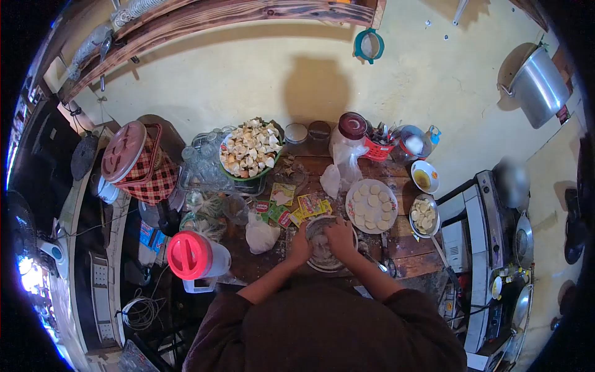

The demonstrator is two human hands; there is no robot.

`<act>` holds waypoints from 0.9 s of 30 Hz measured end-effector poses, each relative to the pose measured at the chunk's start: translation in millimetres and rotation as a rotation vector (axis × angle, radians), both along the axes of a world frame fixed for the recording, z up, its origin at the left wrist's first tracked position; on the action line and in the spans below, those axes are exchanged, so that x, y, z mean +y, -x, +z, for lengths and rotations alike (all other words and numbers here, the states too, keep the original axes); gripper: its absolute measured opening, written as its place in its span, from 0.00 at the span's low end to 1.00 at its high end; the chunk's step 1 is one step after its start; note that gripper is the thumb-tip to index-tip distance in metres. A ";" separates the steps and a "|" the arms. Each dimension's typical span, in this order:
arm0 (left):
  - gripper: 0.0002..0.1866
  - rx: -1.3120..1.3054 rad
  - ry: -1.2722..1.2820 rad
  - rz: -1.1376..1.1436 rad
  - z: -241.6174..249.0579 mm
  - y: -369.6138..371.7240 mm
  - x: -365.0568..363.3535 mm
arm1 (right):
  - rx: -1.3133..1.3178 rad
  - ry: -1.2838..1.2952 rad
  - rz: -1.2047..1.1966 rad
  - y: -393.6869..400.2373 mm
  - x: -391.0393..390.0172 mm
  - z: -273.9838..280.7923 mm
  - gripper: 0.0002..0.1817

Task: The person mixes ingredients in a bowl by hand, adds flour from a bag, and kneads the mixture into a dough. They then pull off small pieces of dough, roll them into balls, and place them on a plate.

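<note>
A round bowl with a greyish, floury mass in it stands at the table's front edge. My left hand is at the bowl's left rim, its fingertips too small to read clearly. Inside the bowl on the right, my right hand reaches into the mass with bent fingers; what it grips, if anything, is hidden. Just right of the bowl lies a floral plate with several flat pale rounds. Yellow and green packets lie behind the bowl, and a knotted plastic bag of pale contents sits to its left.
A pitcher with a red lid stands at front left. Behind are a heaped basin, a jar with a dark red lid and a red basket. On the right are a bowl of pale pieces and a stove.
</note>
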State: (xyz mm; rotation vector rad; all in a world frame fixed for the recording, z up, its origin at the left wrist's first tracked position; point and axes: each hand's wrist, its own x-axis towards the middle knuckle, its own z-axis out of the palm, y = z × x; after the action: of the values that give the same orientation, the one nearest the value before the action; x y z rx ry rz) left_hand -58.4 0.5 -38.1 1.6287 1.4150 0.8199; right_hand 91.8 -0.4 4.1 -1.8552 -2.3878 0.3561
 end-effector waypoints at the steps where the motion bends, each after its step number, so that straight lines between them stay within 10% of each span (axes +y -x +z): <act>1: 0.30 0.008 -0.006 0.001 0.0 -0.2 0.3 | -0.062 -0.132 0.001 1.7 -1.3 -7.7 0.12; 15: 0.29 -0.006 0.070 -0.012 -2.8 1.1 2.7 | -0.237 0.205 0.322 15.3 -3.0 -33.6 0.16; 18: 0.31 -0.062 -0.018 -0.005 8.2 -1.2 -0.2 | 0.124 0.302 0.362 -1.0 -3.2 10.0 0.13; 21: 0.31 0.049 0.174 -0.004 5.3 -1.0 3.5 | -0.024 -0.080 0.318 -13.5 -9.1 14.1 0.11; 27: 0.30 -0.040 0.031 0.008 11.0 -0.8 0.5 | -0.211 0.324 0.217 -12.3 -30.6 -19.2 0.11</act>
State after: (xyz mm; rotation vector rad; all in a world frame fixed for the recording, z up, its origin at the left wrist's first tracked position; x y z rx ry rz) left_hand -57.6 1.0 -27.1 1.5754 1.4006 0.8269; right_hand 104.1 -31.0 -15.1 -1.8365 -2.8307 0.6299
